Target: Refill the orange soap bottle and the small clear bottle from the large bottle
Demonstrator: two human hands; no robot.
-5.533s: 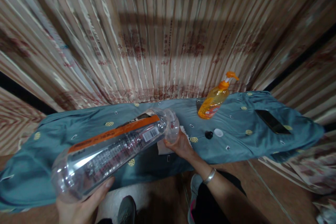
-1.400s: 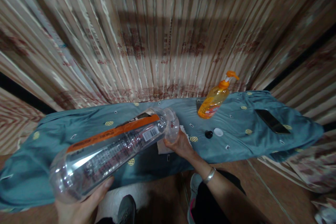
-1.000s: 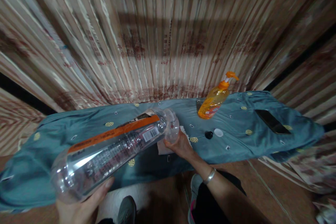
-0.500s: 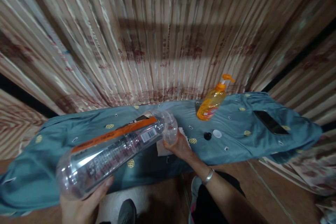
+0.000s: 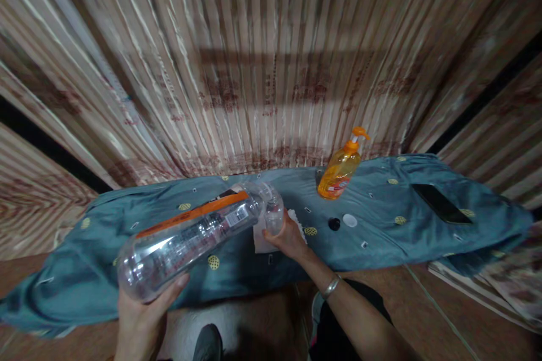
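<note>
A large clear plastic bottle point(image 5: 190, 240) with an orange-striped label lies tilted across the view, its neck pointing up and to the right. My left hand point(image 5: 148, 307) is closed under its base. At the neck stands a small clear plastic cup or bottle point(image 5: 274, 215), with my right hand point(image 5: 288, 237) wrapped round it. The large bottle's mouth meets the small container's top; whether liquid flows between them I cannot make out. Beneath my right hand, a white paper napkin point(image 5: 263, 241) lies on the teal cloth point(image 5: 237, 276).
A pump bottle point(image 5: 340, 172) of orange liquid stands behind and to the right. In front of it lie a black cap point(image 5: 334, 224) and a white round lid point(image 5: 349, 220). A dark phone point(image 5: 440, 203) rests at the right. A pleated curtain point(image 5: 271, 67) hangs behind.
The large bottle's base has shifted right and slightly up in the view with my left hand, and the bottle looks a little less tilted. My right hand has barely moved. The view has shifted slightly.
</note>
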